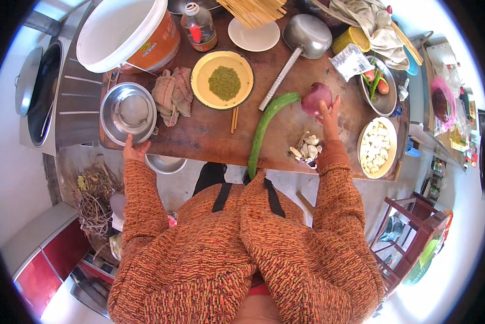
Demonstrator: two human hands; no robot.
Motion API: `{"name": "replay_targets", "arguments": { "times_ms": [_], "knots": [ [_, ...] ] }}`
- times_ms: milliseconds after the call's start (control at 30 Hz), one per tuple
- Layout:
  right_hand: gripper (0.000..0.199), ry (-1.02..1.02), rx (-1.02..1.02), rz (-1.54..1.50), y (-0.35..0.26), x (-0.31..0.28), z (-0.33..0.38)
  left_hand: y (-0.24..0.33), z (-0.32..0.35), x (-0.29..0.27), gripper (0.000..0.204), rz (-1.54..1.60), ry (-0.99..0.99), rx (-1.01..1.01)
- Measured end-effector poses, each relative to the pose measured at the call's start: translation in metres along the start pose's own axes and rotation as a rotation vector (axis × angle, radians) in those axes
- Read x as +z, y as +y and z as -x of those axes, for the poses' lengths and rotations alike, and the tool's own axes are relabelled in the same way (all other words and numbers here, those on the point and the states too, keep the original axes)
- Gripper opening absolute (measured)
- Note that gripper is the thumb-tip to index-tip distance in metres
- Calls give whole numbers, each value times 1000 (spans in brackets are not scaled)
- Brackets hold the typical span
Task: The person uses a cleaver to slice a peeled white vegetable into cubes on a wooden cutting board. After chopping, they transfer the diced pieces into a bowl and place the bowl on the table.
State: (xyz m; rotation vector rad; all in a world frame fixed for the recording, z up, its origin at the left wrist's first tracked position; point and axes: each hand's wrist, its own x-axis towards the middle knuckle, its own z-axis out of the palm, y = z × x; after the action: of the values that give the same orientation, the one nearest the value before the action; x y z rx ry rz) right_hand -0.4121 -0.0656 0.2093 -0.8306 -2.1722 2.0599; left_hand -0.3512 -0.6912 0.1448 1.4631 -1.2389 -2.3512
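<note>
At the table's left front edge, my left hand grips the near rim of a shiny metal bowl; what lies in the bowl is hard to tell from reflections. My right hand is at a purple onion, its fingers apart and touching the onion's near right side. A long, curved green cucumber-like vegetable lies left of the onion, its near end over the table edge. Garlic bulbs and cloves sit just in front of my right hand.
An enamel basin of small green beans or grains, a crumpled cloth, a large bucket and a metal ladle occupy the table. Rightward stand a bowl of peeled cloves and a vegetable bowl. A wooden stool stands right.
</note>
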Motion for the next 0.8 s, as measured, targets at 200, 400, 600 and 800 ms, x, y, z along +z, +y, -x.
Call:
{"name": "replay_targets", "arguments": {
  "times_ms": [200,400,600,800],
  "knots": [
    [85,-27,-66,126,21,-51,12,2,7,7,75,27,-11,21],
    [80,-34,-3,112,46,-88,27,-5,13,-9,83,19,-38,69],
    [78,-30,-214,186,59,-91,23,-26,75,31,90,-79,24,110],
    [85,-97,-284,275,74,-108,13,-49,125,3,109,-60,67,107]
  ]
}}
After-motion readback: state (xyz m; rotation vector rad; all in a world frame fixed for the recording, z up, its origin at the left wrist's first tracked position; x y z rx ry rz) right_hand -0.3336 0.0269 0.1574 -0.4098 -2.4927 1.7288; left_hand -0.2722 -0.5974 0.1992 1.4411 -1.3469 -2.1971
